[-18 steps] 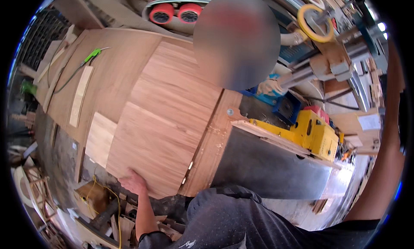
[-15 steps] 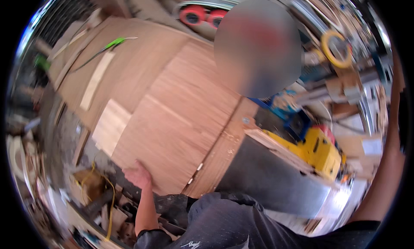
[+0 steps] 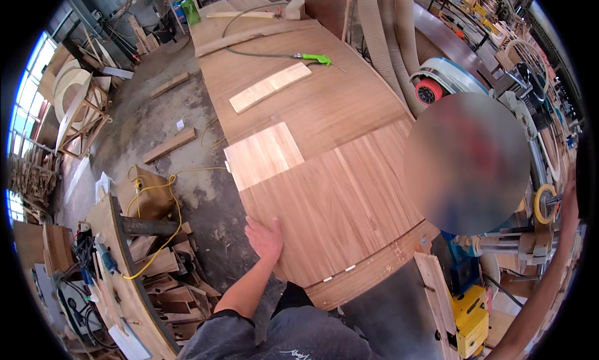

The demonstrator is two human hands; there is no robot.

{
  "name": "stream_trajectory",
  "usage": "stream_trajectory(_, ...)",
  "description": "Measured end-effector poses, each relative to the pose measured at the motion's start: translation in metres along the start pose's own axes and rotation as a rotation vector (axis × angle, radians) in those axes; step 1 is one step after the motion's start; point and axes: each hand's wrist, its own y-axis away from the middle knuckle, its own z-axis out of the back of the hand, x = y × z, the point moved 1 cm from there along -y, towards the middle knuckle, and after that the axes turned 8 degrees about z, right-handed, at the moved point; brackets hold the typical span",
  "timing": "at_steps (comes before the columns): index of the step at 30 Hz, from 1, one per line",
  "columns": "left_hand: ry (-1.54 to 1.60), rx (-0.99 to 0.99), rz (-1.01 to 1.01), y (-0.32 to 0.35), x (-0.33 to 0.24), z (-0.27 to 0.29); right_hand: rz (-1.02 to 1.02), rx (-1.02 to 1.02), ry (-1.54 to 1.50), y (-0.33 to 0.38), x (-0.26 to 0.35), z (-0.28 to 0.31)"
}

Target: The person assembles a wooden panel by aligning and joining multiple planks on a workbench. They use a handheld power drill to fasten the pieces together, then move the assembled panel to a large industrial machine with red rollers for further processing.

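Observation:
My left hand (image 3: 264, 238) lies with its fingers stretched out on the left edge of a large wooden panel (image 3: 337, 204). The panel is made of reddish-brown strips and rests on a long wooden worktable (image 3: 349, 104). Two small pale pieces show at its near edge. A lighter wooden board (image 3: 265, 155) lies against the panel's far left side. My right arm (image 3: 541, 285) reaches up along the right rim of the view; its hand is out of sight there. A round blurred patch hides the panel's right end.
Beyond lie a pale wood strip (image 3: 270, 88) and a green air blow gun (image 3: 313, 58) with its hose. A yellow machine (image 3: 471, 322) stands at the near right. Offcuts (image 3: 171, 279) and a yellow cord (image 3: 180, 219) are at the left. Ribbed ducts (image 3: 390, 42) rise behind.
The view has swung left and steadied, so the table and panel sit further right and more floor shows. My left hand stays at the panel's left edge.

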Motion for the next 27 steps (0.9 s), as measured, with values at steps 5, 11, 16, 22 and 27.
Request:
stream_trajectory(5, 0.067, 0.046, -0.054, -0.004, 0.011, -0.002, -0.021, 0.373, -0.672, 0.163, 0.153, -0.039)
stream_trajectory(11, 0.100, 0.077, -0.049, -0.007, 0.020, -0.009, 0.146, 0.753, -0.948, 0.352, 0.359, -0.069)
stream_trajectory(16, 0.156, 0.117, -0.006, -0.006, 0.023, -0.007, 0.517, 0.990, -1.010, 0.453, 0.465, -0.024)
stream_trajectory(22, 0.188, 0.262, 0.047, -0.013, 0.024, 0.003, 0.622, 1.022, -0.928, 0.476, 0.477, -0.003)
stream_trajectory(27, 0.297, 0.425, -0.031, -0.015, 0.051, 0.024, 0.665, 1.059, -0.841, 0.477, 0.483, -0.007)
